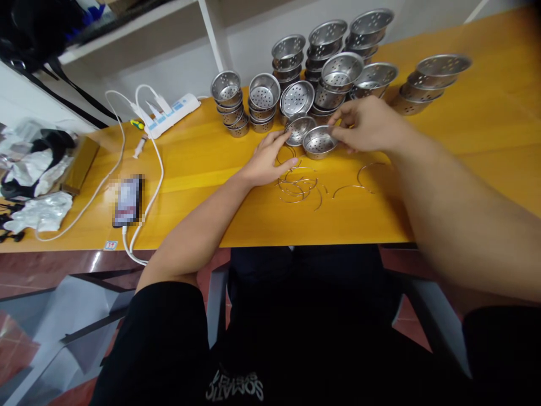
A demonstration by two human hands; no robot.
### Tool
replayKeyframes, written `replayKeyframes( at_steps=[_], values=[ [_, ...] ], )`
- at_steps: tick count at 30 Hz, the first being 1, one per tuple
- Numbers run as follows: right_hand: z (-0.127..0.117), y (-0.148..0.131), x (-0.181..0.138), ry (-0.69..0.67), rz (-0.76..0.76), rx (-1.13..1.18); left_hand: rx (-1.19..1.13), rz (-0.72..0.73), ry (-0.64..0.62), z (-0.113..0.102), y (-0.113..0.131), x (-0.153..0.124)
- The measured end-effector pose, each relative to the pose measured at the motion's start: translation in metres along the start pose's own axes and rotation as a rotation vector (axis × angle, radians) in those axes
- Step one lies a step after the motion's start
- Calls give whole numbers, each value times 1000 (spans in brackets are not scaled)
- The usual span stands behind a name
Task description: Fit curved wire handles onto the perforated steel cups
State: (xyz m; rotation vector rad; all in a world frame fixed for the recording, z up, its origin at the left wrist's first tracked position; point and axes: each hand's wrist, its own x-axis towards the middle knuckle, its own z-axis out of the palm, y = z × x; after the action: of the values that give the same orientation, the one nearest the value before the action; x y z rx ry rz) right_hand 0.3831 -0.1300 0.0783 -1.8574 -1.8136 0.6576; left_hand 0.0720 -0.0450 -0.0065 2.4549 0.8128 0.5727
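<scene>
My left hand [267, 159] lies with its fingers stretched out and thumb apart, fingertips against the edge of a small perforated metal cup [301, 128]. Just right of it, a second perforated metal cup [320, 142] rests on the table with its mouth up. My right hand [367, 125] has its fingers and thumb closed at that cup's right rim; the fingertips are partly hidden. Thin curved wire pieces [298, 189] lie in a loose tangle nearer to me, below the cups. A few more curved wires [350, 187] lie to the right.
Several stacks of perforated cups [327, 36] stand at the back, with another stack [435, 73] at the right. A white power strip [173, 115] with cables, a phone [128, 200] and a small syringe-like tube [140, 146] are on the left. The table's front edge [296, 243] is before me.
</scene>
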Motion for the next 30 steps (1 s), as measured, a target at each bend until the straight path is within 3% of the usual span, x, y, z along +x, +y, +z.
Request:
replayKeyframes(
  at_steps=[7,14,21,30],
  values=[
    [2,9,7,100,-45,137,26,1,23,-1,3,-1],
    [17,0,13,204,-22,336,-26,68,40,4,-2,1],
    [39,6,31,153,16,559,-57,65,30,6,-2,1],
    [46,13,26,72,-217,612,-41,60,9,-1,8,-1]
  ],
)
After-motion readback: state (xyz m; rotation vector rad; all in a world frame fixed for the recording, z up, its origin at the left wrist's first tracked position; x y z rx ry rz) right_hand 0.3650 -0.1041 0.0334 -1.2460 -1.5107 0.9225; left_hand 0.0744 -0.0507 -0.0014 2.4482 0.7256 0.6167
